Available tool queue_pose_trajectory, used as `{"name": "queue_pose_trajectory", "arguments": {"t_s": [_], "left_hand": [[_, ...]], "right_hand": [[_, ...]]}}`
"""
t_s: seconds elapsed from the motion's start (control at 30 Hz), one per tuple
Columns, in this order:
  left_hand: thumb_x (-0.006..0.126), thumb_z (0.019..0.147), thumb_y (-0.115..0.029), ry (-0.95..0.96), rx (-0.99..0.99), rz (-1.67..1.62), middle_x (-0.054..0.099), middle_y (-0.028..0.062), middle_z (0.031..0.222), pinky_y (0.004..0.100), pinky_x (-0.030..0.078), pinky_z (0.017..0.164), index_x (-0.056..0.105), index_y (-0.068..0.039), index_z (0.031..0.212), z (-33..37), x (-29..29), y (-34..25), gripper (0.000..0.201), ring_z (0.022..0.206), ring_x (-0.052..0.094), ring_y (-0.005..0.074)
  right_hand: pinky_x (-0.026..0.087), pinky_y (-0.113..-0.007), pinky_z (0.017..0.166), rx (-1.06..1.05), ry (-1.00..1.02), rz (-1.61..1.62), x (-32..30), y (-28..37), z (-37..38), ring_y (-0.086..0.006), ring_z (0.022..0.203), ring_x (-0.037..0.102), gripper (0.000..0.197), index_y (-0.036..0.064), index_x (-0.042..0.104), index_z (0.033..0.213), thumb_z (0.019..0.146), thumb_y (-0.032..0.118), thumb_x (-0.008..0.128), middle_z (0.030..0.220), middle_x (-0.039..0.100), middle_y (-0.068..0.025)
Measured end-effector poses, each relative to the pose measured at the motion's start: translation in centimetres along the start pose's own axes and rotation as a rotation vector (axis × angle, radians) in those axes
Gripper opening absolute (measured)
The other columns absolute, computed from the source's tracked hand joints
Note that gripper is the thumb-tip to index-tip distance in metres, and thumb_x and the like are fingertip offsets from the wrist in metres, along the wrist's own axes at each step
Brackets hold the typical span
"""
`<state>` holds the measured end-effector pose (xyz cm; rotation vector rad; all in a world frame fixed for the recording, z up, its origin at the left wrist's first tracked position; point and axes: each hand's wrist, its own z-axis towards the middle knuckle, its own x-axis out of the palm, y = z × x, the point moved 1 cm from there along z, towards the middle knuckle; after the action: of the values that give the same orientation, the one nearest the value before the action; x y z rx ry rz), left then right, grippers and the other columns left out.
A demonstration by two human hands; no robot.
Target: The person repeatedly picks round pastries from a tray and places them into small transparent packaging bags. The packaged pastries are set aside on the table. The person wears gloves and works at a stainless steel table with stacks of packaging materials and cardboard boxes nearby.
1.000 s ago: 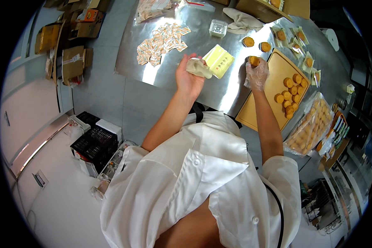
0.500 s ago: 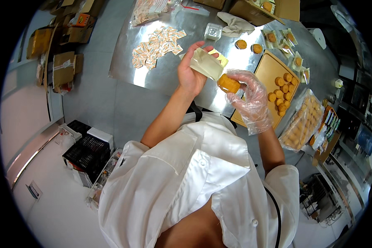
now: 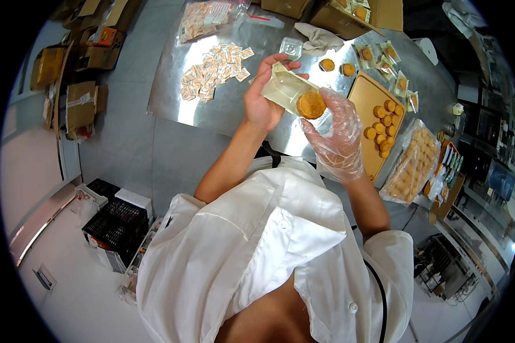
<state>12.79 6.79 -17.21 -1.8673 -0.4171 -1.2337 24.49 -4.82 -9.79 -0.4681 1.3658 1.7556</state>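
A small pale, see-through pouch lies across my bare left hand, whose fingers are wrapped round its far side. My right hand, in a clear plastic glove, pinches a round golden-brown pastry between thumb and fingers. The pastry's flat face is turned up, and it overlaps the near right end of the pouch; I cannot tell if any of it is inside. To the right, a tan tray carries several similar pastries in a cluster. Two more pastries stand on the metal table beyond my hands.
Small printed sachets are heaped on the table at left, below a bag of more sachets. A clear plastic box, a cloth and a cardboard box stand behind. Wrapped pastries and a large bagged pack lie right.
My right hand has turned the pastry from its side to flat face up and shifted it slightly left, against the pouch end. My left hand still grips the pouch.
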Motion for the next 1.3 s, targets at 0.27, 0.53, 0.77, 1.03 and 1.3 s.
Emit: {"name": "queue_pose_trajectory", "arguments": {"t_s": [0.27, 0.53, 0.77, 1.03, 1.3], "left_hand": [[0.041, 0.099, -0.027, -0.194, -0.067, -0.106, 0.053, 0.0189, 0.132, 0.0477, 0.045, 0.101, 0.033, -0.015, 0.149, -0.8, 0.4, 0.2, 0.052, 0.116, 0.057, 0.0325], [0.027, 0.103, -0.053, -0.021, -0.087, 0.036, 0.056, 0.016, 0.129, 0.0442, 0.045, 0.102, 0.037, -0.01, 0.145, -2.2, 2.1, -0.8, 0.061, 0.121, 0.055, 0.0293], [0.03, 0.084, -0.08, 0.303, -0.057, 0.405, 0.053, 0.0168, 0.134, 0.0433, 0.046, 0.101, 0.038, -0.001, 0.142, -2.8, 3.7, -3.1, 0.098, 0.123, 0.054, 0.0259], [0.038, 0.084, -0.079, 0.22, -0.003, 0.216, 0.046, 0.0236, 0.141, 0.0456, 0.041, 0.105, 0.028, -0.003, 0.149, -3.8, 4.7, -2.6, 0.101, 0.13, 0.048, 0.0316], [0.055, 0.1, -0.028, -0.24, -0.291, 0.347, 0.067, 0.0101, 0.11, 0.031, 0.053, 0.087, 0.062, 0.002, 0.115, -2.1, -3.7, -4.3, 0.034, 0.099, 0.066, 0.0173]], "right_hand": [[0.05, -0.04, 0.095, 0.124, 0.087, 0.377, 2.0, -0.2, -0.7, -0.0342, 0.119, 0.057, 0.067, 0.0038, 0.049, 0.137, 0.078, 0.012, 0.079, 0.131, 0.056, -0.0203], [0.052, -0.04, 0.082, -0.166, -0.007, 0.029, 2.7, -0.7, 0.5, -0.0328, 0.097, 0.062, 0.063, 0.0025, 0.054, 0.132, 0.075, 0.013, 0.079, 0.113, 0.064, -0.0152], [0.052, -0.038, 0.065, -0.21, -0.111, -0.058, 0.7, 0.9, 2.2, -0.0269, 0.078, 0.063, 0.058, 0.0034, 0.059, 0.125, 0.073, 0.016, 0.082, 0.09, 0.065, -0.0095], [0.055, -0.034, 0.065, 0.036, 0.028, 0.296, -0.1, 1.9, 4.2, -0.0286, 0.075, 0.067, 0.035, 0.0038, 0.063, 0.107, 0.075, 0.002, 0.076, 0.094, 0.067, -0.0115], [0.052, -0.031, 0.06, -0.262, 0.349, 0.175, 2.5, -0.4, 4.5, -0.0219, 0.069, 0.066, 0.034, 0.003, 0.061, 0.111, 0.079, 0.001, 0.074, 0.087, 0.064, -0.0116]]}}
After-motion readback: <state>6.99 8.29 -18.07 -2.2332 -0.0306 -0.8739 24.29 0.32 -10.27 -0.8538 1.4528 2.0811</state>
